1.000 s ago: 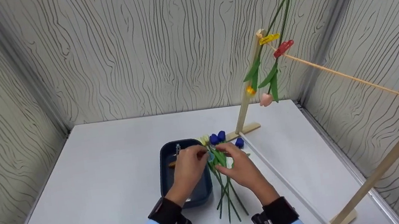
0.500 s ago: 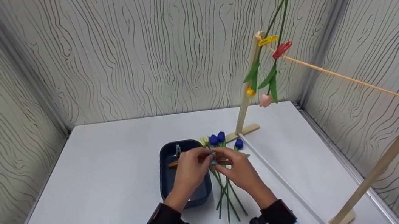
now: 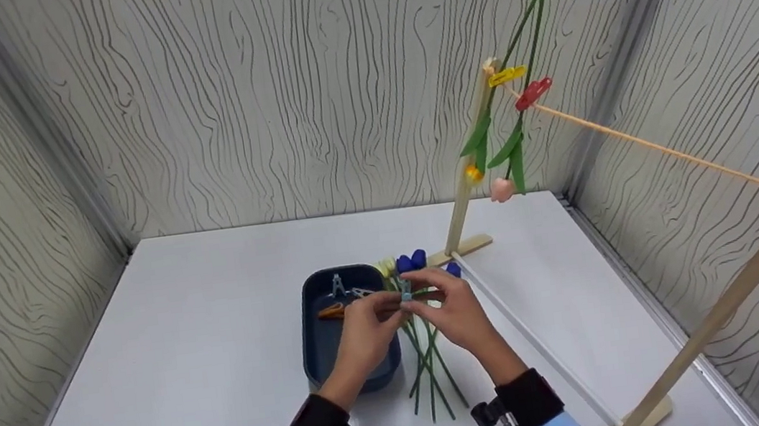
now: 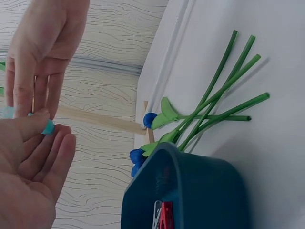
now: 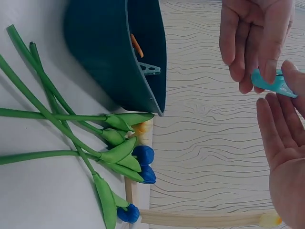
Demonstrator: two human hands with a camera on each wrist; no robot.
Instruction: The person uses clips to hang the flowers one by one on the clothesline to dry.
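Bin [image 3: 324, 339]: leftmost thing on the bench [image 3: 220, 334], with an orange clip [image 3: 331, 311], a grey-blue clip [image 3: 338, 285] and a red clip [image 4: 167, 215] among those inside; its walls look stiff.
Left hand [image 3: 368, 323]: just beyond the bin's right rim in the head view, thumb and fingers drawn narrow in a pinch on the light-blue clip.
Light-blue clip [image 5: 276, 87]: raised between the two hands, over the loose tulips; looks like light, hard plastic, likely springy and a little slick.
Clip hold: best taken by the paired handle ends, squeezed squarely between thumb and forefinger, since an off-centre pinch could make it twist or spring away; which end each hand has is partly hidden.
Right hand [image 3: 460, 308]: thumb and forefinger narrow, pinching the same clip from the other side.
Loose tulips [image 5: 119, 150]: crossed on the bench right of the bin, blue blooms [image 5: 143, 155] at the far end; stems look light and bendable, so grip a bare stem and spare the softer blooms.
Wooden post [image 3: 460, 221]: upright behind the tulips.
Hung tulips [image 3: 502, 189]: two, blooms down, under a yellow clip [image 3: 507, 76] and a second red clip [image 3: 533, 93].
Cord [image 3: 631, 137]: runs rightward from the post; thin, probably yielding under a push.
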